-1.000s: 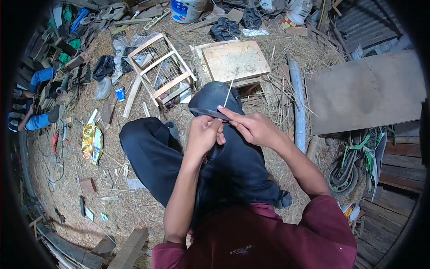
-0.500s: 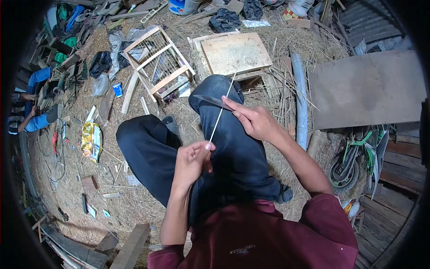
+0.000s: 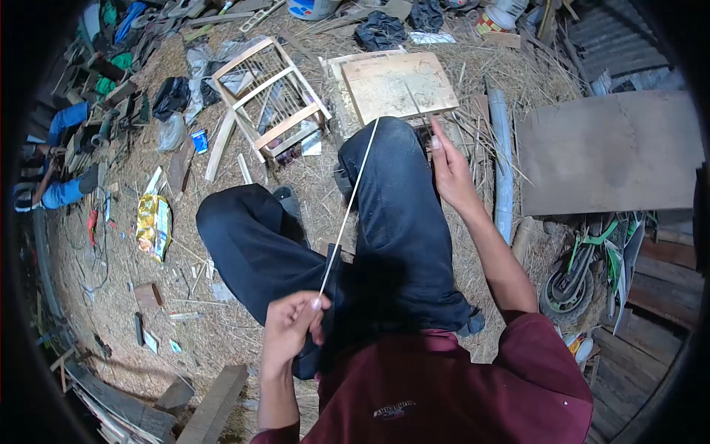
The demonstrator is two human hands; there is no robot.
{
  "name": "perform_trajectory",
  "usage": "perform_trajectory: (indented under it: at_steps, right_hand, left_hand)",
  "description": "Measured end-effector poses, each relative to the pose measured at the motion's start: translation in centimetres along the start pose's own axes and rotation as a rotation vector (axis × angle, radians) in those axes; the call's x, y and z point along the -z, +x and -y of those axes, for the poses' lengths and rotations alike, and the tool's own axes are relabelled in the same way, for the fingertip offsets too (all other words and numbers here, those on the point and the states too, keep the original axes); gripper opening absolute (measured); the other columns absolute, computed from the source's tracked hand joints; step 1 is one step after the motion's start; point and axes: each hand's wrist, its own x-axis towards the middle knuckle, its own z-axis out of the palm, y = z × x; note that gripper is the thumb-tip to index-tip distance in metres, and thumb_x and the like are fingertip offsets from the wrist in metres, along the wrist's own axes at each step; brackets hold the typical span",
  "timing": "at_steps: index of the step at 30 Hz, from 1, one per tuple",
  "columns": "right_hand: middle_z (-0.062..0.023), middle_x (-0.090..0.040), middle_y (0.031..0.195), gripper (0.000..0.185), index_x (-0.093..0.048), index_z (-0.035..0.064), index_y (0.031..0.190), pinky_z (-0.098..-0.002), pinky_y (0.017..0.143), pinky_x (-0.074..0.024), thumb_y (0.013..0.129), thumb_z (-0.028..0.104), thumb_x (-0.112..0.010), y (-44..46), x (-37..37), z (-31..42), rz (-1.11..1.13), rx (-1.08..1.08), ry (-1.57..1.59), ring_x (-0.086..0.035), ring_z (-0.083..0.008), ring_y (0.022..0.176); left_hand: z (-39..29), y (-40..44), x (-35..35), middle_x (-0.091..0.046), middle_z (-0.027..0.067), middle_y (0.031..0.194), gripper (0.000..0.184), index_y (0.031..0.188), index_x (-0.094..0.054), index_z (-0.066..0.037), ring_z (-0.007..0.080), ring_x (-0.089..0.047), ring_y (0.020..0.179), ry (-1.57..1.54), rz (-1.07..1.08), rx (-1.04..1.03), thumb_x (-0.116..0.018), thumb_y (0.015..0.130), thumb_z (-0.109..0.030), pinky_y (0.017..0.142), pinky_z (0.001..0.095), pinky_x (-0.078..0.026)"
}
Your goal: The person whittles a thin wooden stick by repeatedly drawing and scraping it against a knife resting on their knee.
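Observation:
My left hand (image 3: 291, 325) is closed, pinching the lower end of a thin pale bamboo strip (image 3: 347, 211) between thumb and fingers. The strip slants up across my lap, its far end by my raised knee (image 3: 392, 140). Beyond that knee, my right hand (image 3: 452, 174) is closed around a knife (image 3: 416, 103), whose blade shows almost edge-on as a thin dark line in front of a wooden board (image 3: 399, 81). The handle is hidden in my fingers. Blade and strip are apart.
A slatted wooden frame with thin bars (image 3: 274, 96) lies ahead on the straw-strewn ground. A grey pipe (image 3: 503, 163), a large flat panel (image 3: 610, 152) and a green motorbike (image 3: 584, 259) are at right. At left are a yellow packet (image 3: 153, 226) and another person's blue-clad leg (image 3: 63, 194).
My right hand and the knife have moved forward and right, off the strip. My left hand has drawn the strip back toward me and slightly left. The view has shifted a little.

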Motion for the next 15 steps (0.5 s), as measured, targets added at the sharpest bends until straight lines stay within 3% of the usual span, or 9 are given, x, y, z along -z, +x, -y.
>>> perform_trajectory:
  at_steps: [2, 5, 6, 9, 12, 13, 15]
  right_hand:
    - [-0.0205, -0.059, 0.13, 0.049, -0.037, 0.0036, 0.146, -0.034, 0.096, -0.0457, 0.104, 0.029, -0.039, -0.7, 0.0, 2.0, 0.017, 0.012, 0.03, -0.063, -0.0284, 0.111]
    - [-0.0231, -0.062, 0.121, 0.047, -0.04, 0.0088, 0.145, -0.0392, 0.085, -0.0502, 0.102, 0.026, -0.044, -1.6, -0.5, 3.9, 0.085, 0.401, -0.062, -0.067, -0.0314, 0.095]
    - [-0.0233, -0.064, 0.111, 0.046, -0.042, 0.0126, 0.145, -0.0415, 0.079, -0.0513, 0.1, 0.024, -0.046, -2.0, -0.3, 4.7, 0.191, 0.371, -0.09, -0.067, -0.0339, 0.088]
    - [-0.0196, -0.065, 0.076, 0.048, -0.047, 0.0257, 0.142, -0.0459, 0.058, -0.0504, 0.095, 0.018, -0.052, -2.5, -0.2, 6.3, 0.448, 0.213, -0.207, -0.063, -0.0394, 0.063]
    - [-0.0213, -0.066, 0.083, 0.05, -0.048, 0.0209, 0.142, -0.0427, 0.055, -0.047, 0.093, 0.011, -0.054, -2.0, -0.5, 5.4, 0.489, 0.225, -0.144, -0.059, -0.0359, 0.056]
    - [-0.0198, -0.065, 0.076, 0.049, -0.046, 0.029, 0.142, -0.0466, 0.057, -0.0499, 0.095, 0.019, -0.053, -2.0, -0.5, 5.6, 0.505, 0.18, -0.225, -0.062, -0.0386, 0.06]
    - [-0.0194, -0.065, 0.076, 0.048, -0.047, 0.0292, 0.141, -0.0469, 0.057, -0.0499, 0.095, 0.019, -0.053, -2.0, -0.7, 4.9, 0.41, 0.209, -0.259, -0.061, -0.039, 0.06]
  left_hand:
    - [-0.9, 3.0, -1.6, -0.049, -0.0002, 0.061, 0.021, 0.096, -0.064, 0.004, 0.0079, -0.05, 0.046, -0.009, 0.042, -0.064, -0.055, 0.099, -0.014, 0.044, 0.0233, -0.044]
    - [-3.6, 8.2, -5.3, -0.053, 0.001, 0.062, 0.025, 0.089, -0.064, 0.003, 0.0089, -0.052, 0.045, 0.01, 0.066, -0.156, -0.056, 0.097, -0.019, 0.043, 0.0234, -0.042]
    - [-3.8, 10.2, -6.1, -0.053, 0.0013, 0.062, 0.025, 0.089, -0.064, 0.003, 0.0091, -0.052, 0.045, -0.047, 0.107, -0.176, -0.055, 0.098, -0.019, 0.043, 0.0237, -0.042]
    - [-4.3, 14.6, -7.4, -0.053, 0.0015, 0.061, 0.024, 0.089, -0.064, 0.003, 0.0091, -0.053, 0.045, 0.187, 0.051, -0.232, -0.055, 0.097, -0.018, 0.043, 0.0245, -0.042]
    - [-4.2, 14.8, -7.5, -0.053, 0.0014, 0.059, 0.023, 0.09, -0.064, 0.004, 0.009, -0.053, 0.044, 0.177, 0.013, -0.219, -0.055, 0.097, -0.016, 0.044, 0.0242, -0.042]
    - [-4.0, 14.5, -7.6, -0.054, 0.0014, 0.059, 0.023, 0.09, -0.065, 0.004, 0.009, -0.053, 0.044, 0.191, -0.006, -0.226, -0.055, 0.097, -0.015, 0.044, 0.024, -0.042]
    - [-4.5, 14.0, -8.1, -0.054, 0.0014, 0.059, 0.022, 0.09, -0.065, 0.005, 0.0088, -0.054, 0.045, 0.221, -0.036, -0.264, -0.056, 0.096, -0.014, 0.044, 0.0235, -0.042]
